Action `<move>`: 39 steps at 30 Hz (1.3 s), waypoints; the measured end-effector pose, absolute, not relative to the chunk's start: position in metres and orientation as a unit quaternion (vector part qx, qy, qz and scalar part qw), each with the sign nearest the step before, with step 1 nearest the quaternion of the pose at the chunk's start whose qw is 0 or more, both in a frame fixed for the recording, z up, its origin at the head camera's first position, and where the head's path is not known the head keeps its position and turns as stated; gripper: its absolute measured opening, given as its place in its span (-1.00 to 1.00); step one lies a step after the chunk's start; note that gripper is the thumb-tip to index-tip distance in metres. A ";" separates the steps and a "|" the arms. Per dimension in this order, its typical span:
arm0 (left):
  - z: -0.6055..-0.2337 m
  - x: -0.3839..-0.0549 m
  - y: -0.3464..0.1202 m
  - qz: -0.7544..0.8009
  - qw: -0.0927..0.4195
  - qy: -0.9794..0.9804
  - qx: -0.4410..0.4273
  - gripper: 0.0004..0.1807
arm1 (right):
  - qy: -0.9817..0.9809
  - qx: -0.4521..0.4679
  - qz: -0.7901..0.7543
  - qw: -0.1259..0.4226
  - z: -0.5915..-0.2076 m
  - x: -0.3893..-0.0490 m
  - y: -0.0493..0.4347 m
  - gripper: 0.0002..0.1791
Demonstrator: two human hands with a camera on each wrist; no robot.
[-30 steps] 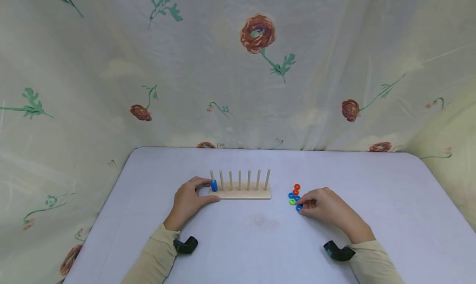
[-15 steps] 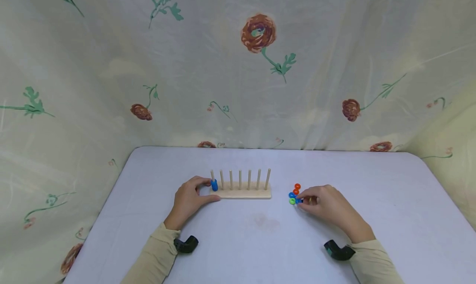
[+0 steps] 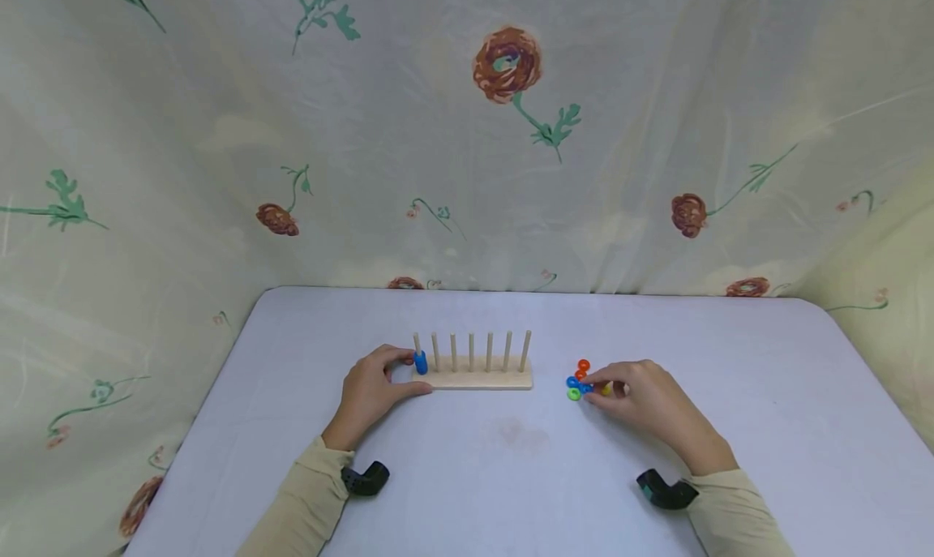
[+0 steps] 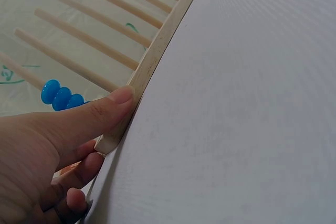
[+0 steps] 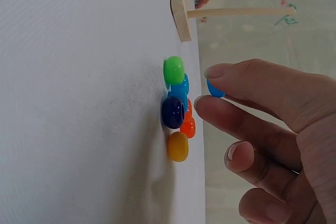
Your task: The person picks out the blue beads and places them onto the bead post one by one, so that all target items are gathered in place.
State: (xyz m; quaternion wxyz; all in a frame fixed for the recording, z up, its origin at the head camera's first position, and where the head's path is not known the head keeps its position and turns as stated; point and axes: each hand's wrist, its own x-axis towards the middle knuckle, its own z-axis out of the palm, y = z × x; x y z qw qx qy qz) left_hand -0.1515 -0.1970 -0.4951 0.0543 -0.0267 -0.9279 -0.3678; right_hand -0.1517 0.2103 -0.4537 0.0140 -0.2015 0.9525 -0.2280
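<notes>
1. With the left hand, holding the left end of the wooden peg rack, with the thumb pressed on the near edge.
2. At the left of the rack, to be seen around the leftmost peg: at least three threaded blue beads; further right, only bare pegs.
3. With the right hand, well to the right, pinching narrowly one single blue bead, apparently raised above the surface.
4. Just beside it, lying loose: a green bead, a dark blue bead, a yellow bead, light blue beads and red beads.
5. By judgement, in the step of picking up another blue bead.
6. Next, probably requiring a firm pinch, a carry leftward, and the hole aligned above the leftmost peg; impossible to tell the direction of the hole.
</notes>
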 end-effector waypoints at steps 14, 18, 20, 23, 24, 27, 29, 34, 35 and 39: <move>-0.497 -0.154 -0.197 -0.372 0.048 -0.927 -0.018 -0.38 | 0.949 -0.217 -0.230 -0.011 -0.450 -0.152 0.209 -0.81; -0.497 -0.154 -0.197 -0.373 0.050 -0.927 -0.017 -0.38 | 0.939 -0.235 -0.248 -0.034 -0.446 -0.155 0.206 -0.84; -0.497 -0.154 -0.197 -0.372 0.051 -0.927 -0.018 -0.38 | 0.936 -0.238 -0.256 -0.041 -0.443 -0.157 0.204 -0.84; -0.497 -0.154 -0.197 -0.371 0.052 -0.927 -0.020 -0.37 | 0.931 -0.242 -0.268 -0.047 -0.436 -0.160 0.198 -0.83; -0.498 -0.154 -0.197 -0.370 0.053 -0.927 -0.020 -0.37 | 0.930 -0.244 -0.269 -0.051 -0.434 -0.161 0.195 -0.83; -0.497 -0.154 -0.197 -0.368 0.054 -0.928 -0.021 -0.37 | 0.928 -0.247 -0.272 -0.061 -0.428 -0.164 0.187 -0.82; -0.497 -0.154 -0.197 -0.368 0.055 -0.928 -0.022 -0.37 | 0.926 -0.249 -0.275 -0.071 -0.425 -0.167 0.181 -0.81; -0.497 -0.154 -0.197 -0.367 0.055 -0.928 -0.021 -0.37 | 0.916 -0.259 -0.288 -0.100 -0.417 -0.172 0.166 -0.81; -0.497 -0.154 -0.197 -0.366 0.055 -0.929 -0.020 -0.37 | 0.914 -0.262 -0.292 -0.107 -0.415 -0.173 0.163 -0.81; -0.496 -0.153 -0.197 -0.366 0.054 -0.929 -0.021 -0.37 | 0.899 -0.275 -0.314 -0.136 -0.410 -0.176 0.148 -0.80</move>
